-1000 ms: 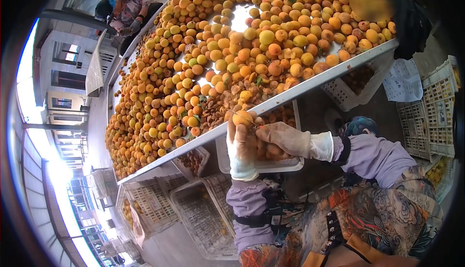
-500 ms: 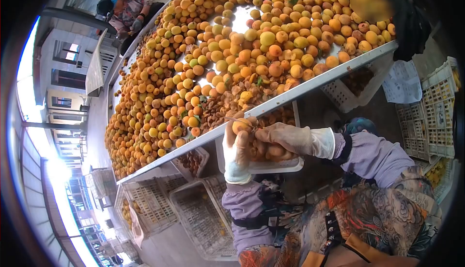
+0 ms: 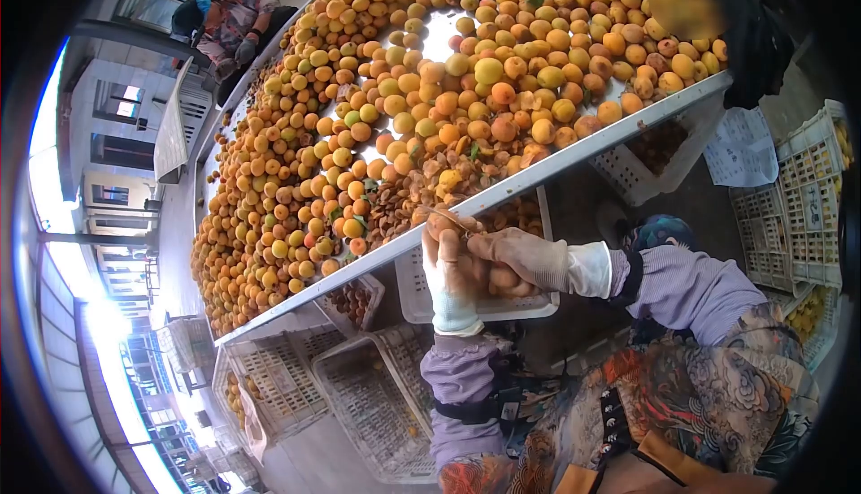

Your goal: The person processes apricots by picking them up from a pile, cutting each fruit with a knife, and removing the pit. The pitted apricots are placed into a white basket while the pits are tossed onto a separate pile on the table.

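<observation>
My left hand (image 3: 451, 281), in a whitish glove with stained fingers, is closed around an orange-brown apricot (image 3: 440, 223) just off the table's metal edge. Beside it my right hand (image 3: 520, 259), gloved too, is pinched on something small at the fruit that I cannot make out. The hands nearly touch, above a white crate (image 3: 415, 290) with brownish fruit in it. On the sloping table (image 3: 538, 172) lies a large heap of apricots (image 3: 421, 104), with brown split pieces (image 3: 387, 210) near the edge by my hands.
Plastic crates (image 3: 377, 404) stand on the floor below, with more stacked (image 3: 794, 212) at the right. A co-worker (image 3: 235, 28) bends at the table's far left end. A dark-clothed person's arm (image 3: 758, 41) is at the upper right. Printed paper (image 3: 741, 149) hangs near the table corner.
Both hands stay together at the table's edge and have shifted slightly. The fruit in my left hand now looks browner. The co-worker's hands have moved lower.
</observation>
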`<state>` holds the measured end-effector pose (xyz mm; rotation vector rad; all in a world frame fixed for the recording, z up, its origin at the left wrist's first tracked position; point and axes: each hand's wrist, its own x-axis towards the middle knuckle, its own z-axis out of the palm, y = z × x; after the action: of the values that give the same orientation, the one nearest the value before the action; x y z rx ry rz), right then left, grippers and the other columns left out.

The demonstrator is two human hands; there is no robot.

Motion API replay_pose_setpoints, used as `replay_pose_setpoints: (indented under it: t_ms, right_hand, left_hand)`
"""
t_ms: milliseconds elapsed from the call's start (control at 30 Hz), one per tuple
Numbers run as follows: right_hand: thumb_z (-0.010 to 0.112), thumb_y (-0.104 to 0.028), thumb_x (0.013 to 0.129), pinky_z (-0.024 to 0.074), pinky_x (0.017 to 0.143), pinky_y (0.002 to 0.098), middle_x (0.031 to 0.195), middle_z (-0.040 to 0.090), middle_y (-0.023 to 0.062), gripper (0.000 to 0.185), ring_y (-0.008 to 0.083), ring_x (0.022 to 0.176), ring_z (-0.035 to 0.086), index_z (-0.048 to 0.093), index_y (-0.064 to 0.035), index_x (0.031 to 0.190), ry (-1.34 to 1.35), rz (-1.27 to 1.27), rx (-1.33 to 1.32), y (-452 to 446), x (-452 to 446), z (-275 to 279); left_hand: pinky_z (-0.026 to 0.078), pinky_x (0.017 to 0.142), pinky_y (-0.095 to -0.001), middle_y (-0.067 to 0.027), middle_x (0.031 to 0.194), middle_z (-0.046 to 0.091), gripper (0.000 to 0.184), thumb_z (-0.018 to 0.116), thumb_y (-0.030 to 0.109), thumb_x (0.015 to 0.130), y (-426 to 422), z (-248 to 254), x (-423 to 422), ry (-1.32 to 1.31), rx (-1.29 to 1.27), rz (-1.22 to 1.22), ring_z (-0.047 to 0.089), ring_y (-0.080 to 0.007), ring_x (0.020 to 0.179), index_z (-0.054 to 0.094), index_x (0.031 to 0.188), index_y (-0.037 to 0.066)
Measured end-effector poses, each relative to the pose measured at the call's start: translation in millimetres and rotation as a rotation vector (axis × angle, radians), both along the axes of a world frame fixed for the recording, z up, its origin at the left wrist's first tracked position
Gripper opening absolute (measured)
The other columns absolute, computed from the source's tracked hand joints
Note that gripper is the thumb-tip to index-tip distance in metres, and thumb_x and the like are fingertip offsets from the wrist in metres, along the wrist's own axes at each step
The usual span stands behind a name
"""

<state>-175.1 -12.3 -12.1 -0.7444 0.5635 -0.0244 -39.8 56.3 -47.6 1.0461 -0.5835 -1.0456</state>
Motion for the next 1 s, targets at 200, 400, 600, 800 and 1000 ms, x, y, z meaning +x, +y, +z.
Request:
replay_pose_setpoints:
  t_ms: [200, 400, 600, 800, 1000]
  right_hand:
    - [0.039, -0.047, 0.095, 0.0209, 0.032, 0.0251, 0.047, 0.038, -0.0024, 0.041, 0.0071, 0.036, 0.031, 0.052, -0.0105, 0.081, -0.024, -0.056, -0.050, 17, 3, -13]
    - [0.043, -0.052, 0.092, 0.0253, 0.034, 0.0234, 0.048, 0.037, -0.0034, 0.043, 0.0081, 0.039, 0.037, 0.052, -0.0115, 0.083, 0.022, -0.119, -0.242, 18, 4, -13]
    - [0.043, -0.044, 0.094, 0.0290, 0.034, 0.0235, 0.050, 0.043, -0.0003, 0.039, 0.0088, 0.039, 0.037, 0.052, -0.0097, 0.079, 0.042, 0.024, 0.015, 5, -3, -2]
    - [0.040, -0.048, 0.095, 0.0233, 0.035, 0.0240, 0.047, 0.039, -0.0027, 0.043, 0.0079, 0.036, 0.033, 0.051, -0.0110, 0.077, -0.287, -0.342, -0.899, 30, 12, -38]
    - [0.043, -0.050, 0.092, 0.0253, 0.033, 0.0222, 0.050, 0.040, -0.0038, 0.040, 0.0058, 0.037, 0.032, 0.053, -0.0134, 0.082, 0.007, -0.017, -0.066, 14, 2, -12]
  left_hand:
    - [0.049, 0.085, -0.0364, -0.0104, 0.105, 0.057, 0.052, 0.054, 0.048, 0.089, 3, 7, -7, 0.117, 0.145, -0.067, 0.058, -0.0241, 0.095, 0.047, 0.119, 0.006]
    - [0.048, 0.086, -0.0403, -0.0155, 0.108, 0.059, 0.060, 0.052, 0.054, 0.087, -1, 11, -16, 0.209, 0.210, -0.005, 0.058, -0.0255, 0.097, 0.051, 0.117, 0.002]
    - [0.049, 0.084, -0.0388, -0.0149, 0.103, 0.060, 0.059, 0.050, 0.055, 0.088, 0, 20, -12, 0.085, 0.221, 0.029, 0.058, -0.0240, 0.091, 0.052, 0.112, 0.001]
    - [0.048, 0.087, -0.0411, -0.0180, 0.097, 0.063, 0.062, 0.046, 0.056, 0.089, 1, 9, -14, 0.261, 0.142, 0.001, 0.060, -0.0314, 0.093, 0.050, 0.115, 0.000]
    - [0.048, 0.085, -0.0421, -0.0174, 0.102, 0.062, 0.061, 0.046, 0.053, 0.091, 4, 3, -5, 0.300, 0.095, 0.009, 0.058, -0.0301, 0.095, 0.046, 0.121, -0.001]
